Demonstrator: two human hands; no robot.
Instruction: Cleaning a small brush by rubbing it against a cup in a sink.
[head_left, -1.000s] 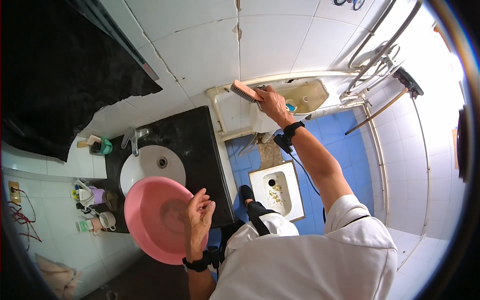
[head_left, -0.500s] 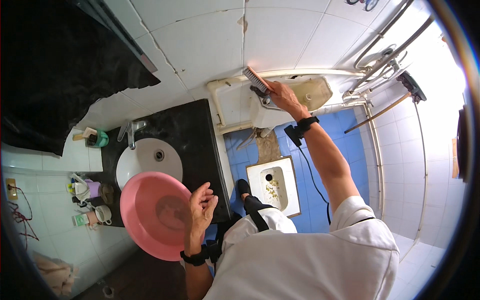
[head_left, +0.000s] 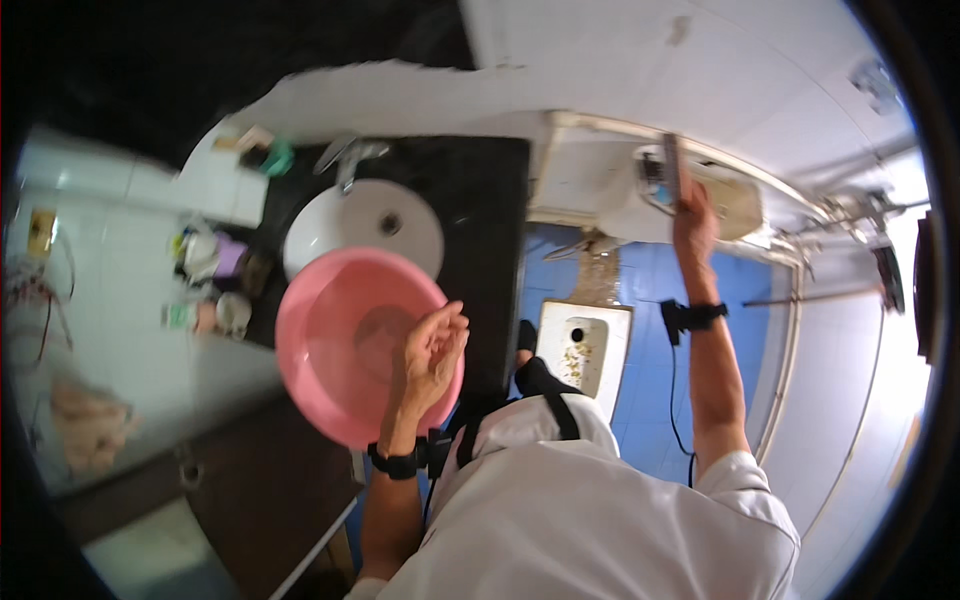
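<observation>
My right hand [head_left: 695, 230] is closed round a scrub brush [head_left: 677, 165], blurred by motion and seen nearly edge on. Hand and brush are over the white flush tank [head_left: 742, 205] on the far wall, whose top is off; some fittings show inside it. Whether the bristles touch anything I cannot tell. My left hand [head_left: 435, 355] hangs beside and over the near right rim of a pink basin [head_left: 312, 335], fingers loosely bent and apart, with nothing in them. The basin overlaps the front of the round white sink [head_left: 308, 235].
A black counter [head_left: 485, 215] carries the sink, a tap [head_left: 348, 165] and several toiletries [head_left: 215, 255]. Yellowish bits lie in the squat toilet [head_left: 550, 330], set in the blue tiled floor [head_left: 655, 345]. Pipes [head_left: 580, 122] run along the wall around the flush tank.
The whole view has shifted, so the sink and basin sit farther right and higher. The brush has swung from slanting left to nearly upright over the tank. My left hand stays by the basin.
</observation>
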